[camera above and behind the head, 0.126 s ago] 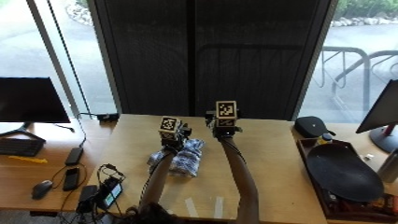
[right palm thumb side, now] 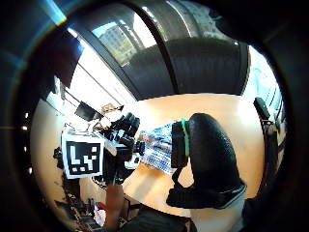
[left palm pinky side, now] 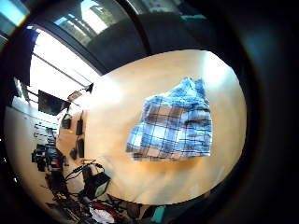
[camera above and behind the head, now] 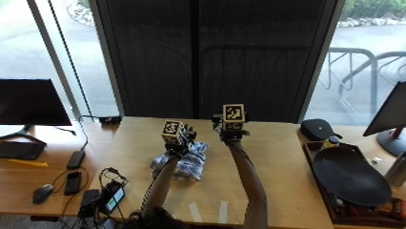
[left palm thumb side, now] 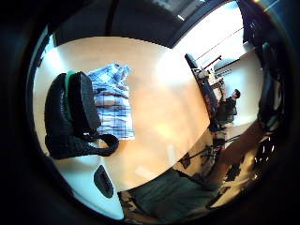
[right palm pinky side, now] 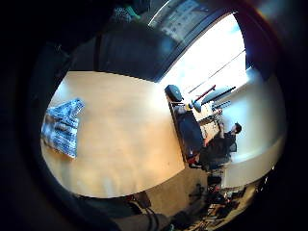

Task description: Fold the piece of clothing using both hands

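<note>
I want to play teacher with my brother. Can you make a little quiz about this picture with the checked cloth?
1. True or false: the blue and white checked cloth lies on the wooden table.
2. Which hand is above the cloth? A) left hand B) right hand
3. Fill in: the big flat thing at the table's right end is coloured ____.

Key:
1. True. It lies bunched on the table, not hanging from a hand.
2. A. The right hand is over bare table beside the cloth.
3. Black, the black oval tray.
</note>
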Action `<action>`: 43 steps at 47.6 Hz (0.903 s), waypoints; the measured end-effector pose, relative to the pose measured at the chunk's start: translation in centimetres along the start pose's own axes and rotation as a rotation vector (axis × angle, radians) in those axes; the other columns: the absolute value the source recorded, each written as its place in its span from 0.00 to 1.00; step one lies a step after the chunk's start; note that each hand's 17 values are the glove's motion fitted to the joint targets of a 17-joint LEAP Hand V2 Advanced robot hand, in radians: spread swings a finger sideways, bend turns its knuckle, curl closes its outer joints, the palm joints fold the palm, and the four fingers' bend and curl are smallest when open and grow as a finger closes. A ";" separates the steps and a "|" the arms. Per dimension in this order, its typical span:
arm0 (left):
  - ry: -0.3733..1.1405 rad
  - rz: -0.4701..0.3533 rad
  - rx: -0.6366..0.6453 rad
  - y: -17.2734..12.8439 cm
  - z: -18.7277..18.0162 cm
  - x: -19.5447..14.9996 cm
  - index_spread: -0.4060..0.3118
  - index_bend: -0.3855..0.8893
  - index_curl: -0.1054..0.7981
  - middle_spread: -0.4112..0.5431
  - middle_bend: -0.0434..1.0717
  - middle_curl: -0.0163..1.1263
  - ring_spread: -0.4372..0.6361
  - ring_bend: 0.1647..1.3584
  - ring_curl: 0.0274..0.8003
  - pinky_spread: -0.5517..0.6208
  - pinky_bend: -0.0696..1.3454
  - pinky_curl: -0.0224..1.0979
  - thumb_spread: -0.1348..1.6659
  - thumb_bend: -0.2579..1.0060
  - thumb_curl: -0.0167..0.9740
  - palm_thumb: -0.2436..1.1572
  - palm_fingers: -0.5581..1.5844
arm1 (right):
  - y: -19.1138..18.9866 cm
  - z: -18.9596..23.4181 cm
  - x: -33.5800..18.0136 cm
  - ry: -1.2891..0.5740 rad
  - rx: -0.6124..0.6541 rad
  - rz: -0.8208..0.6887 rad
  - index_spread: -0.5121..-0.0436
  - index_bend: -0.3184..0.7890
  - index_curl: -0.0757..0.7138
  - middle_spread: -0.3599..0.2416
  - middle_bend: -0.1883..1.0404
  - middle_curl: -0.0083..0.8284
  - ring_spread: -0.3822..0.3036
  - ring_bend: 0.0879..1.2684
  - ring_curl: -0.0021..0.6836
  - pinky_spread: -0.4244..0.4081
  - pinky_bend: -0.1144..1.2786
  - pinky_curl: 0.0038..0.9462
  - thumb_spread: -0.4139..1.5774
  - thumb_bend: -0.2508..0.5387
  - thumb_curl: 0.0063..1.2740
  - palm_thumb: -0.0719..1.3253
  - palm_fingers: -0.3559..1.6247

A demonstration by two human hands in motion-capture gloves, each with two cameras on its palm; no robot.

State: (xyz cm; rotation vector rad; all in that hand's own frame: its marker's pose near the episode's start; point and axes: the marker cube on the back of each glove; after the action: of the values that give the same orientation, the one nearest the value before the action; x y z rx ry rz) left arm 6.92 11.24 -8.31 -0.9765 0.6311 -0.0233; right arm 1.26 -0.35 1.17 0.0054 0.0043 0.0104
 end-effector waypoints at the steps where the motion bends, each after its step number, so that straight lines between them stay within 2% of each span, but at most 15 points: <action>1: 0.006 0.003 0.001 0.1 0.0 0.1 0.43 0.42 0.24 0.43 0.22 0.15 0.57 0.23 0.17 0.67 0.34 0.15 0.56 0.42 0.12 0.43 0.45 | -0.1 0.1 0.2 0.002 -0.004 -0.001 0.49 0.46 0.28 0.56 0.29 0.11 0.71 0.15 0.16 0.80 0.46 0.20 0.63 0.65 0.10 0.34 0.35; 8: 0.041 0.019 0.006 0.0 -0.3 0.1 0.41 0.42 0.30 0.43 0.21 0.20 0.60 0.24 0.22 0.72 0.36 0.18 0.72 0.44 0.18 0.43 0.43 | -1.4 0.7 1.1 0.038 -0.025 0.014 0.38 0.45 0.35 0.56 0.29 0.18 0.74 0.17 0.22 0.86 0.46 0.24 0.75 0.64 0.14 0.35 0.35; 12: 0.117 0.079 -0.012 0.7 -1.7 0.9 0.40 0.42 0.32 0.43 0.21 0.22 0.61 0.25 0.24 0.74 0.37 0.20 0.77 0.43 0.20 0.43 0.43 | -1.5 0.8 1.1 0.005 -0.022 0.016 0.35 0.44 0.38 0.56 0.29 0.20 0.75 0.17 0.25 0.86 0.46 0.25 0.78 0.62 0.16 0.36 0.34; 16: 0.051 0.046 0.004 0.5 -1.0 -0.1 0.40 0.42 0.35 0.43 0.21 0.24 0.62 0.26 0.26 0.75 0.37 0.21 0.80 0.43 0.22 0.43 0.42 | -1.4 1.1 1.1 -0.002 -0.033 0.017 0.35 0.45 0.40 0.57 0.29 0.22 0.76 0.17 0.27 0.87 0.46 0.27 0.81 0.60 0.18 0.36 0.34; 20: 0.008 0.024 0.010 0.7 -0.9 -0.2 0.40 0.42 0.36 0.43 0.21 0.25 0.62 0.26 0.27 0.76 0.38 0.22 0.83 0.42 0.24 0.42 0.42 | -1.6 2.0 1.0 0.005 -0.046 0.009 0.34 0.45 0.42 0.55 0.29 0.24 0.76 0.17 0.28 0.87 0.46 0.28 0.83 0.58 0.19 0.36 0.34; 26: 0.035 0.027 -0.011 0.7 -0.4 0.0 0.39 0.42 0.39 0.44 0.21 0.27 0.62 0.27 0.29 0.77 0.38 0.24 0.85 0.41 0.26 0.42 0.41 | -1.5 1.9 1.0 0.015 -0.041 0.011 0.34 0.44 0.45 0.55 0.29 0.26 0.76 0.18 0.31 0.87 0.46 0.30 0.84 0.54 0.21 0.37 0.34; 32: 0.028 0.067 0.032 0.4 -0.7 0.3 0.39 0.42 0.41 0.44 0.21 0.29 0.63 0.28 0.31 0.77 0.38 0.25 0.86 0.40 0.28 0.42 0.41 | -1.8 1.3 1.3 -0.013 0.009 0.005 0.33 0.44 0.47 0.57 0.29 0.27 0.77 0.18 0.33 0.87 0.46 0.31 0.85 0.51 0.22 0.38 0.33; 43: -0.029 0.084 0.050 0.4 -1.6 -0.3 0.39 0.42 0.44 0.44 0.21 0.31 0.63 0.28 0.33 0.77 0.38 0.27 0.87 0.37 0.31 0.42 0.40 | -1.1 0.0 2.2 -0.024 -0.008 0.003 0.33 0.44 0.49 0.57 0.29 0.29 0.77 0.18 0.36 0.87 0.46 0.32 0.86 0.45 0.24 0.39 0.33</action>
State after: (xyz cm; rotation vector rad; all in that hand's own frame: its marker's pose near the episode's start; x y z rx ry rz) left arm 5.79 10.35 -9.11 -0.8997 0.6414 0.0490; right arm 3.49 -1.43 1.12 -0.0023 -0.0200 0.0132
